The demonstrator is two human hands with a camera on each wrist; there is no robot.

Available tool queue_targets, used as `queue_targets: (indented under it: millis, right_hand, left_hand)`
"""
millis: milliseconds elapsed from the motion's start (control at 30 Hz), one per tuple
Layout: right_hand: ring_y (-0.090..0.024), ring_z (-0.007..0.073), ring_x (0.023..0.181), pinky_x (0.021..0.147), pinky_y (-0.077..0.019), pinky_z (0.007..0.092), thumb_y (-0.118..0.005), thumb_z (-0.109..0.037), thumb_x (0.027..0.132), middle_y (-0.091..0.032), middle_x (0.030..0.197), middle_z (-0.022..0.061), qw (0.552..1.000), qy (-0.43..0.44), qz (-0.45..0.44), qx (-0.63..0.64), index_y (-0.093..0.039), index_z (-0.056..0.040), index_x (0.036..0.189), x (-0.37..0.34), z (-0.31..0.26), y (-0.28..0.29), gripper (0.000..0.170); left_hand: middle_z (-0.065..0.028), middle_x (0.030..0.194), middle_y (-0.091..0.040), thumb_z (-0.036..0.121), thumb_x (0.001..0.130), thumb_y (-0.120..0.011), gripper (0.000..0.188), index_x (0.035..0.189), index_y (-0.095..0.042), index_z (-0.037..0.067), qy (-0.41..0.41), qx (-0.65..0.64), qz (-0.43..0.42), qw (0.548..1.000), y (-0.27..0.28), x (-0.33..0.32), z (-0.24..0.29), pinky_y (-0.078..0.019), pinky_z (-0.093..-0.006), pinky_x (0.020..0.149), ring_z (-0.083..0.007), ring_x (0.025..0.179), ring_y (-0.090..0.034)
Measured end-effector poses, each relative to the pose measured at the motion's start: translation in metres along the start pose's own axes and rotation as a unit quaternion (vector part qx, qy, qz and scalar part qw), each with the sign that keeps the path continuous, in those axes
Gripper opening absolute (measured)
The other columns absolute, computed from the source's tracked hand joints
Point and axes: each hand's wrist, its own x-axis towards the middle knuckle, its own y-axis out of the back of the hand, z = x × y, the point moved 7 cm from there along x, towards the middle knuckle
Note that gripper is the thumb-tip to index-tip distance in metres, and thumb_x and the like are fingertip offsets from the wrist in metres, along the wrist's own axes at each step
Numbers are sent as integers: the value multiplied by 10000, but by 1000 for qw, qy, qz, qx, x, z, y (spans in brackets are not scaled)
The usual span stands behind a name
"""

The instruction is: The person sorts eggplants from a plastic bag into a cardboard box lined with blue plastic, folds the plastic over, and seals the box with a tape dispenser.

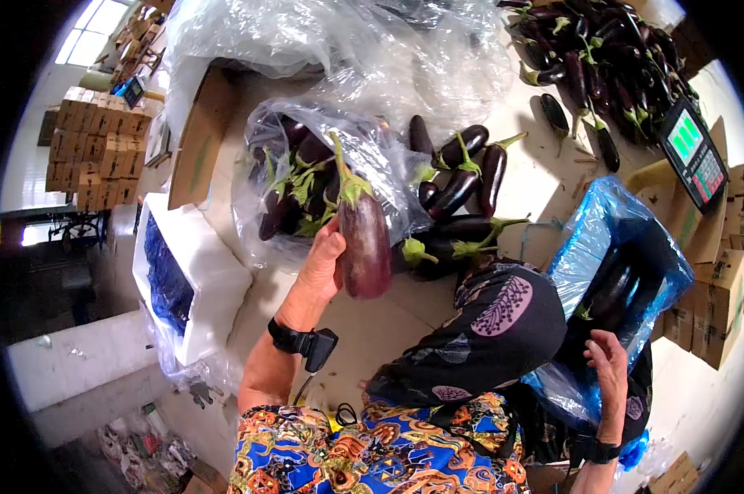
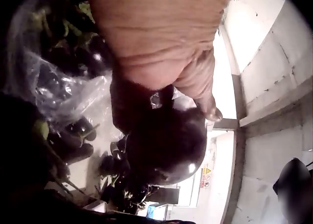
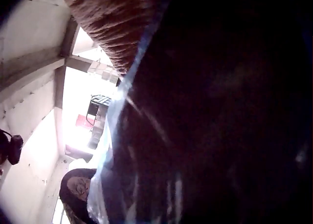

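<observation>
My left hand (image 1: 321, 262) holds up an eggplant (image 1: 365, 251), its thumb and fingers around the side and the green stem pointing away from me. Behind it stands a clear plastic bag (image 1: 252, 177) with several eggplants inside. In the left wrist view the rounded end of the held eggplant (image 2: 168, 150) shows below the palm. My right hand (image 1: 609, 366) is over the near end of a box lined with blue plastic (image 1: 584, 226), fingers loosely bent and nothing seen in them. Dark eggplants (image 1: 615, 288) lie inside that box. The blue liner covers much of the right wrist view.
Loose eggplants (image 1: 458, 193) lie on the floor right of the bag. A large eggplant heap (image 1: 611, 58) is at the far right, near a scale display (image 1: 695, 155). A white foam box (image 1: 215, 284) stands at left, with stacked cartons (image 1: 100, 140) beyond.
</observation>
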Motion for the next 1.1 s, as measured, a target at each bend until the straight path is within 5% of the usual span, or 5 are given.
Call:
queue_targets:
  millis: [200, 500, 767, 867, 1100]
  right_hand:
    - [-635, 115, 804, 685, -497, 249, -630, -151, 945, -678, 958, 57, 1000, -7, 7, 24, -622, 0, 1190, 0, 23, 11, 289]
    - [-650, 114, 782, 677, -522, 263, -660, -138, 931, -686, 914, 54, 999, 13, 5, 39, -640, -3, 1165, 6, 34, 16, 271]
    - [-666, 125, 831, 717, -535, 279, -654, -150, 941, -706, 944, 68, 1000, -10, 5, 26, -629, -5, 1199, 5, 31, 21, 298]
    - [-670, 139, 837, 725, -536, 293, -649, -155, 942, -715, 969, 89, 1000, -5, 3, 30, -628, -3, 1205, 7, 25, 21, 304]
    - [-673, 149, 842, 719, -536, 294, -648, -130, 932, -706, 959, 90, 999, -6, -22, 35, -624, 8, 1195, 17, 29, 13, 298]
  left_hand:
    - [-185, 1286, -609, 581, 971, -489, 702, 1417, -454, 40, 63, -27, -25, 997, -27, 17, -24, -569, -389, 920, -291, 1134, -635]
    - [-139, 1124, -686, 314, 1001, -581, 386, 1288, -566, 57, 231, -57, 52, 970, -50, 117, -128, -569, -439, 876, -304, 976, -685]
    - [-79, 1182, -644, 224, 969, -621, 358, 1266, -574, 31, 51, -114, -190, 974, -266, 269, -66, -531, -363, 908, -201, 1017, -640]
    - [-133, 1234, -627, 227, 1001, -566, 438, 1355, -493, -20, 50, 41, -172, 983, -296, 265, -57, -516, -428, 959, -264, 1101, -618]
    - [-94, 1083, -672, 160, 985, -590, 288, 1228, -605, 6, 54, 193, -67, 978, -154, 159, -72, -524, -294, 852, -165, 971, -646]
